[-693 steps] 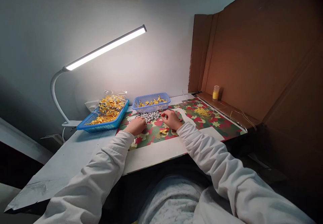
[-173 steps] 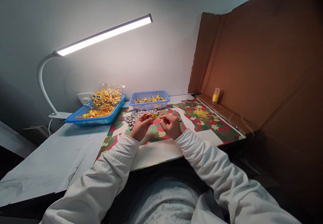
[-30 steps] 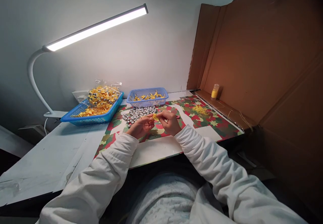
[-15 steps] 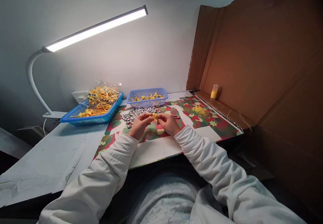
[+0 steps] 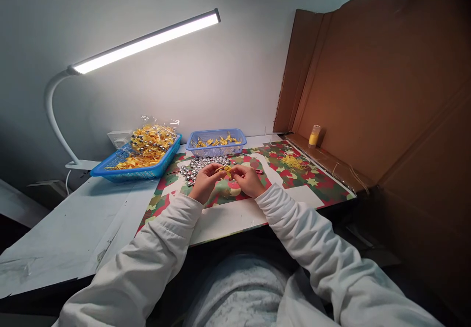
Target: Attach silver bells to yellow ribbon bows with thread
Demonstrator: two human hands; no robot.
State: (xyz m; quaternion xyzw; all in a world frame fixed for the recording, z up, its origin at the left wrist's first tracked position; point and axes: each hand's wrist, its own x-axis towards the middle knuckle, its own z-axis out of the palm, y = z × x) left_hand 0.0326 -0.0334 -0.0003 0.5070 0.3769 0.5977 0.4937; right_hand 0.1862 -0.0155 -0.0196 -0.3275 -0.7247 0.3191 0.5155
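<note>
Close together over the patterned mat (image 5: 235, 192), my left hand (image 5: 206, 180) and my right hand (image 5: 248, 179) both pinch a small yellow ribbon piece (image 5: 227, 170) between their fingertips. The fingers partly hide it, so its exact shape is unclear. Many silver bells or beads (image 5: 193, 167) lie loose on the mat just behind and left of my left hand. A pink-red object (image 5: 259, 172) shows beside my right hand. Behind the hands stands a small blue basket (image 5: 217, 134) with yellow pieces in it.
A larger blue basket (image 5: 138, 173) at the left holds yellow ribbon pieces and a clear bag. Yellow threads (image 5: 294, 162) lie on the mat's right side. A yellow bottle (image 5: 314, 136) stands by the cardboard wall (image 5: 386, 86). A lit lamp (image 5: 147, 41) hangs over the left side.
The yellow piece has turned slightly between my fingertips, and less of it stands up above them. The whole view has shifted a little.
</note>
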